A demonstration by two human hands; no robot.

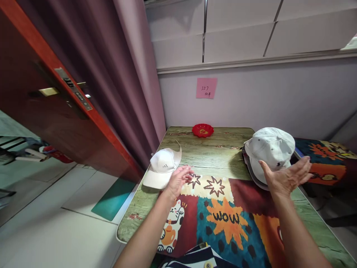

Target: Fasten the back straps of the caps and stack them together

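A white baseball cap [162, 163] with a small dark logo rests at the left of the table, its brim toward me. Just right of that brim is my left hand [178, 182], fingers stretched out and holding nothing; whether it touches the cap I cannot tell. On the right side lies a pile of caps, a white cap [272, 145] on top and a darker brim [258, 181] showing below. My right hand [284, 178] is spread open in front of this pile and hides part of the top cap.
A red scalloped dish [203, 130] stands at the table's back edge. A colourful patterned cloth [240, 201] covers the front middle of the wooden table [214, 152]. Behind is a wall with a pink note [206, 88]; at left are a purple curtain [111, 74] and an open door [55, 104].
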